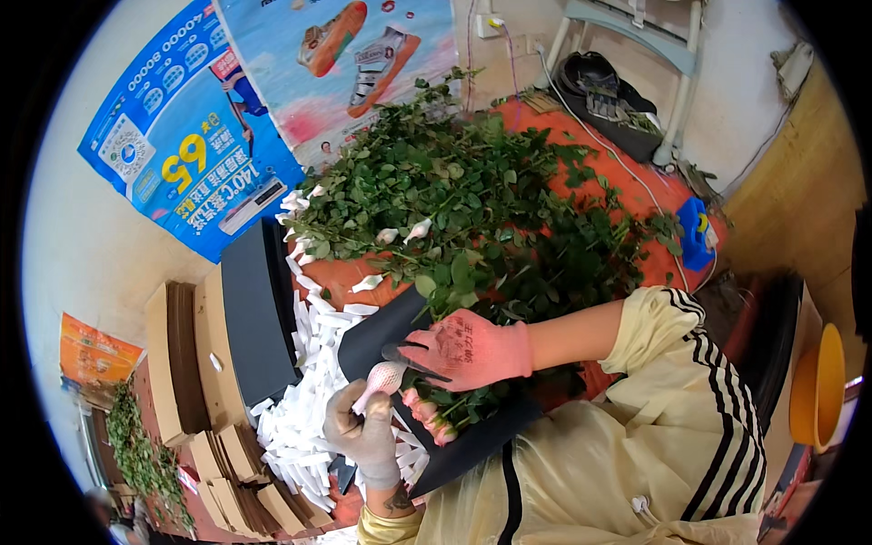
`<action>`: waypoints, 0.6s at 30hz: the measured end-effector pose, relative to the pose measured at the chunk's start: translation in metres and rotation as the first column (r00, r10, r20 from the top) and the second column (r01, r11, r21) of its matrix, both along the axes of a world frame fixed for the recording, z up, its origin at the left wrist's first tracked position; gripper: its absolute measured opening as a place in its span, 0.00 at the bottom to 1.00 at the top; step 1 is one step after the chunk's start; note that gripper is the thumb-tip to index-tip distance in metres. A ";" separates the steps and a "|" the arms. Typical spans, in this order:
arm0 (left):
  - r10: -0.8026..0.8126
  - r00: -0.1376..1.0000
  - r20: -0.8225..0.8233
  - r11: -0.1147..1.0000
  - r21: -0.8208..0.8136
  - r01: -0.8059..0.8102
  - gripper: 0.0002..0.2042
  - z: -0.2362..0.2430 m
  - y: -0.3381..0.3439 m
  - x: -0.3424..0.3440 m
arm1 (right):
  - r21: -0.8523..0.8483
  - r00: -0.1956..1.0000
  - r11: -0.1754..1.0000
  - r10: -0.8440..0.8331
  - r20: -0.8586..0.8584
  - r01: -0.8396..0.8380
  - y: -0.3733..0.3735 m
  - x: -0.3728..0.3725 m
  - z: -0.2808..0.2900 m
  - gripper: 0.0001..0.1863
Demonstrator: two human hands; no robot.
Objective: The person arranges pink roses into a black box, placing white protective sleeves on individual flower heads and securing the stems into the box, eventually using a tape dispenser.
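My left hand (361, 427), in a grey glove, pinches a pale pink rose bud in white mesh netting (381, 380). My right hand (459, 350), in a pink glove with dark fingertips, has its fingers closed at the right end of that netted rose. Just below them, several pink roses (427, 415) with leaves lie on a black sheet (481, 450). Many small white sleeves (304, 409) are heaped beside my left hand.
A pile of leafy stems (454, 191) covers the red table (609, 163). Flattened cardboard (173, 363) and black boards (254, 309) stand at left. A blue plastic tool (695, 236), yellow basin (813, 386) and folding chair (672, 45) are at right. Posters (327, 64) hang behind.
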State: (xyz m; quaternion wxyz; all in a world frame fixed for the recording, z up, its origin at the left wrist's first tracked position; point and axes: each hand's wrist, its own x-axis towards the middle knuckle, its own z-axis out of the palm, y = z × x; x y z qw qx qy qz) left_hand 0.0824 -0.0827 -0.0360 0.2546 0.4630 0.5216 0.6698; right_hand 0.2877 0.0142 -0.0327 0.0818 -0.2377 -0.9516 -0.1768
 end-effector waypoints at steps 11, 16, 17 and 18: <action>0.304 0.953 -0.013 0.952 -0.044 -0.304 0.07 -0.015 -0.050 -0.097 | -0.072 0.819 0.994 0.023 -0.573 -0.079 0.036 0.050 0.037 0.26; 0.252 0.966 -0.051 0.924 -0.282 -0.256 0.10 -0.077 -0.042 -0.125 | -0.127 0.734 0.990 -0.036 -0.678 -0.068 0.027 0.066 0.012 0.30; 0.300 0.952 -0.057 0.888 -0.347 -0.301 0.11 -0.086 -0.039 -0.128 | -0.104 0.733 0.990 -0.004 -0.680 -0.092 0.023 0.068 0.007 0.30; 0.316 0.945 -0.087 0.852 -0.413 -0.323 0.14 -0.090 -0.037 -0.132 | -0.108 0.724 0.992 -0.026 -0.689 -0.067 0.025 0.070 0.007 0.30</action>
